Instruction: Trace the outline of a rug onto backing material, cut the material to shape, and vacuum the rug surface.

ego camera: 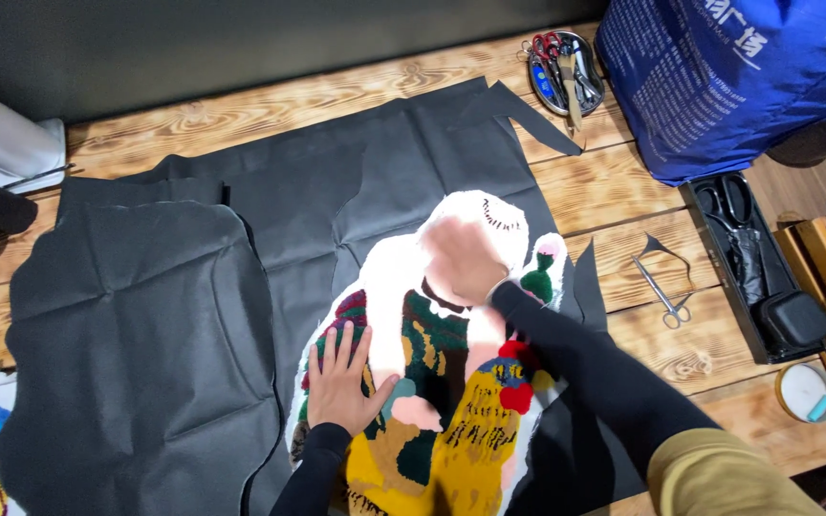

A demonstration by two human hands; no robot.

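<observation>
Left hand (341, 382): I see it flat, fingers spread, on the rug (432, 382).
Right hand (463, 258): blurred on the rug's top; grip unclear to me.
Under rug: black fabric (193, 287) on table (623, 229).

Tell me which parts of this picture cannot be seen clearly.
- Right hand: blurred in the head view, so its fingers cannot be told apart.
- Rug: its lower end is cut off by the bottom edge, and both hands and the right sleeve cover parts of it.
- Left hand: lies flat on the rug and hides the pattern under it.
- Tools in the tray: too small to tell each one.
</observation>
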